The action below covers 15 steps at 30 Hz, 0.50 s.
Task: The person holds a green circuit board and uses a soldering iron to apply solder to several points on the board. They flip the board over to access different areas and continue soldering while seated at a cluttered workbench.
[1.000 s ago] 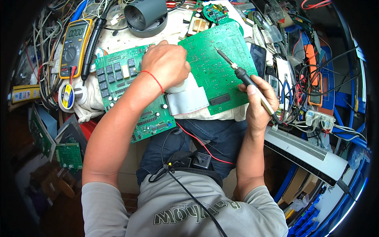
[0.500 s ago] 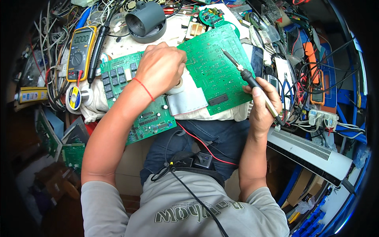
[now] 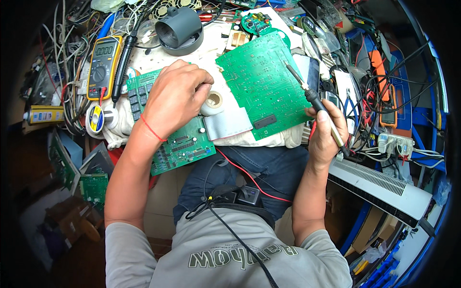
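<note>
My right hand point(image 3: 327, 132) grips a soldering iron point(image 3: 314, 100) by its handle, tip pointing up and left over the edge of a green circuit board point(image 3: 259, 81). That board lies with its solder side up, apart from the tip. Above a second green board point(image 3: 189, 144) with black relays, my left hand point(image 3: 177, 98) has its fingers pinched together; whatever they may hold is too small or hidden to make out. A pale roll point(image 3: 210, 110) sits just right of its fingertips. Below the roll, a silvery-white flat piece point(image 3: 229, 125) lies between the boards.
A yellow multimeter point(image 3: 103, 67) and a solder spool point(image 3: 94, 118) stand at the left among tangled cables. A grey cylindrical part point(image 3: 178, 28) is at the back. Tools, wires and a phone point(image 3: 307, 69) crowd the right. A red wire point(image 3: 249, 178) hangs over my lap.
My left hand has moved left, away from the solder-side board, uncovering the pale roll. The right hand has shifted slightly right and down with the soldering iron.
</note>
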Available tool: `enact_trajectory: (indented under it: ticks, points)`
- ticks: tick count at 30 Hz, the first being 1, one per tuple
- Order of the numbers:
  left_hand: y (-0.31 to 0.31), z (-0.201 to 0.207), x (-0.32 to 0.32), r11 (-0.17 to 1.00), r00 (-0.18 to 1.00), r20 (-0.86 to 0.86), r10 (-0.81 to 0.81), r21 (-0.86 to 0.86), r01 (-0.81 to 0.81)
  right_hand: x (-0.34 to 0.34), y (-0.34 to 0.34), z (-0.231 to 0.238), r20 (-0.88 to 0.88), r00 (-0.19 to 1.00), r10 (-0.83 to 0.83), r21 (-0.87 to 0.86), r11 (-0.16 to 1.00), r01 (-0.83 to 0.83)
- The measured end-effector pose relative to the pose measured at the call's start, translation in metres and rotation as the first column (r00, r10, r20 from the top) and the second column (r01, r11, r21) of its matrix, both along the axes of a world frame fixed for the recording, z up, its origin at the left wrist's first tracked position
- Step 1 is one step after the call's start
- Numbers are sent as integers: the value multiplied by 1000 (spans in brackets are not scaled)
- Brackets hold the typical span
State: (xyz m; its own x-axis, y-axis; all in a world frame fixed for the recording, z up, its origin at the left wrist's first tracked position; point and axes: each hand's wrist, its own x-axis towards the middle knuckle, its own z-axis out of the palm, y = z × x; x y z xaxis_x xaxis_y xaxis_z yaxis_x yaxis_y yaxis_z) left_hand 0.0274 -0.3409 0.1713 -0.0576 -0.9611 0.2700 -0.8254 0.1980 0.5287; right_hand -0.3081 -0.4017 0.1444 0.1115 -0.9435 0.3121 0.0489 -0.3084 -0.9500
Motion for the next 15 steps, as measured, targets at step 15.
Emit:
enact_trajectory:
  ticks: [15]
  points:
    - [6, -8, -2, 998, 994, -87, 65, 19, -63, -3, -9, -21, -165, 958, -234, -340, 925, 167]
